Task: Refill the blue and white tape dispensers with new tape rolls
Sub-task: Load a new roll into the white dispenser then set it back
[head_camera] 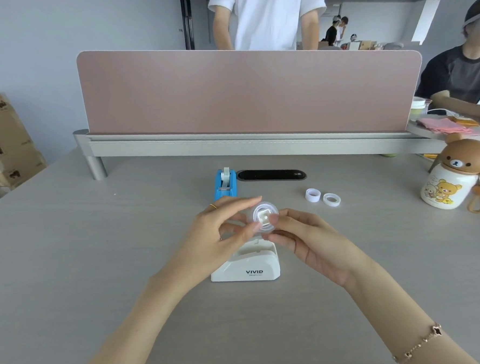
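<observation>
Grey desk (68, 248) setup: both hands pinch one clear tape roll (263, 217) mid-air, left hand (222, 233) and right hand (307, 239) clamped on it, right above the white dispenser (246, 265). Blue dispenser (225, 185) sits at 12 o'clock, two empty cores (322, 197) at 2 o'clock.

Both hands raised over the counter (68, 248), left hand (222, 230) and right hand (307, 241) pinching a clear tape roll (263, 217) (white hub inside) just above the white dispenser (246, 265). Beyond, the blue dispenser (225, 187), tape threaded. Two empty cores (322, 198) lying right, near a bear bottle (448, 176).
</observation>
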A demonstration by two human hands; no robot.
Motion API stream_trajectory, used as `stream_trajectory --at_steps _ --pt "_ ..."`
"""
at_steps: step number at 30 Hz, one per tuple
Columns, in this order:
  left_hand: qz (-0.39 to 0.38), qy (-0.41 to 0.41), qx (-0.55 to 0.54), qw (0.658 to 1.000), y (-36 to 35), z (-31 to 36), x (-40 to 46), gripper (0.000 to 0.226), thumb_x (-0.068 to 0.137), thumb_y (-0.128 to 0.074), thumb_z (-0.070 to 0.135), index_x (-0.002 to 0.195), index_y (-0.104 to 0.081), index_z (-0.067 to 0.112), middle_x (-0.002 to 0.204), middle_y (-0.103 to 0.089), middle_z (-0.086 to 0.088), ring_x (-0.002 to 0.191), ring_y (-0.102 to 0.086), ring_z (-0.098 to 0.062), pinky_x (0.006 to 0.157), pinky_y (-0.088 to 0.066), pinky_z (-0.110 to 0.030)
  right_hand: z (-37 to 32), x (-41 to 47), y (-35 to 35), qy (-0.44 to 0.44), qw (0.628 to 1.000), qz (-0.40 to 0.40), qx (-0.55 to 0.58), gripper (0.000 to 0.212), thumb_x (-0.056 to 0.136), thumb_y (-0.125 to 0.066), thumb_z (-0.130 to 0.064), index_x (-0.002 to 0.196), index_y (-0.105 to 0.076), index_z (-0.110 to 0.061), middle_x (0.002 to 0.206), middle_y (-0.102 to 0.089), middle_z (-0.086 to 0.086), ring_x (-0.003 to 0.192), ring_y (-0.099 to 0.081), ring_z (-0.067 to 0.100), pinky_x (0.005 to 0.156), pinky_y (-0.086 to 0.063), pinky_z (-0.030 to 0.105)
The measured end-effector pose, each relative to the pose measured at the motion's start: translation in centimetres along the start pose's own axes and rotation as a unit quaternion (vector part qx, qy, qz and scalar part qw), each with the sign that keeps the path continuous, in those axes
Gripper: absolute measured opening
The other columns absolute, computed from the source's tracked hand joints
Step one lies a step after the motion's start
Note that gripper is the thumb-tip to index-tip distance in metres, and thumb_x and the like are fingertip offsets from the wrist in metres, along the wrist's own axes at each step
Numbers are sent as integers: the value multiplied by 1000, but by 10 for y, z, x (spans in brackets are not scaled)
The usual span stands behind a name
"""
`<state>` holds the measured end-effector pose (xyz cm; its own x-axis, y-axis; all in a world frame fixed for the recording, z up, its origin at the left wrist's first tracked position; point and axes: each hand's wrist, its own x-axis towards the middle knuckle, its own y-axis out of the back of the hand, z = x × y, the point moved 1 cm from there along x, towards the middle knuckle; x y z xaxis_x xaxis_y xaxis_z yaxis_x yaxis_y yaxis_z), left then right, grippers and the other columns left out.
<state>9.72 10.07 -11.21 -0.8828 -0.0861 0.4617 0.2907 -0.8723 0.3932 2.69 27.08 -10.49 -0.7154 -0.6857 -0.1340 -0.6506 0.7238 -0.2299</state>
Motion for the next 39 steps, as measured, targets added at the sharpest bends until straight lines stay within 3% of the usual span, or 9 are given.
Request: stream_trajectory --at_steps 4,8,12,15,23,26,30,35,39 --pt "15 -61 70 996 0 -6 1 58 65 -83 39 119 -64 30 107 -61 23 89 -63 -4 76 -54 -17 -2 -1 -3 -32 998 -19 47 39 87 -60 -18 115 -60 10 113 -66 18 94 -65 12 90 -52 18" --pt "34 -95 124 987 5 -3 3 56 60 -83 42 110 -71 21 97 -63 16 78 -60 5 69 -49 -11 -2 -1 -3 -49 998 -29 27 36 88 -59 -17 112 -62 9 101 -70 9 88 -66 9 83 -54 14" --pt "-6 -80 107 991 11 -5 3 50 61 -80 36 108 -73 19 91 -64 19 71 -59 5 71 -46 -8 -2 -1 0 -72 997 -21 -3 16 90 -58 -16 91 -68 -5 77 -68 -1 72 -63 5 68 -52 11" --pt "-20 -69 107 992 14 -4 2 47 62 -77 35 107 -73 22 88 -65 18 70 -60 4 71 -46 -7 -1 -1 3 -78 996 -17 -26 15 89 -59 -17 81 -69 -9 73 -64 -1 68 -61 5 64 -51 11" --pt "29 -101 157 982 11 -5 -2 31 78 -73 33 107 -71 23 101 -65 31 82 -65 13 80 -48 -6 2 2 0 -62 995 12 76 28 88 -61 -15 107 -66 6 93 -66 9 72 -65 7 71 -56 13" --pt "55 -128 199 970 10 -7 -3 29 84 -61 31 105 -74 15 105 -73 13 90 -69 -2 79 -54 -19 5 4 -3 -49 994 36 92 33 88 -63 -16 109 -64 9 94 -66 11 77 -66 8 81 -56 15" --pt "72 -127 223 964 7 -9 -3 28 84 -59 34 101 -74 19 94 -78 1 70 -73 -21 62 -60 -36 7 5 -6 -33 993 59 98 28 88 -63 -18 103 -65 5 78 -70 2 72 -67 5 75 -55 11" --pt "66 -118 222 966 6 -10 -3 25 85 -54 36 103 -69 26 96 -78 1 76 -74 -21 63 -60 -37 10 5 -8 -22 991 83 100 26 87 -65 -19 100 -63 3 81 -67 5 74 -68 7 78 -55 13" --pt "85 -79 189 975 8 -11 -4 31 82 -55 37 95 -77 18 93 -78 6 76 -71 -6 69 -56 -31 11 5 -10 -26 990 90 107 30 86 -66 -20 102 -64 6 81 -69 5 77 -69 8 82 -55 15"
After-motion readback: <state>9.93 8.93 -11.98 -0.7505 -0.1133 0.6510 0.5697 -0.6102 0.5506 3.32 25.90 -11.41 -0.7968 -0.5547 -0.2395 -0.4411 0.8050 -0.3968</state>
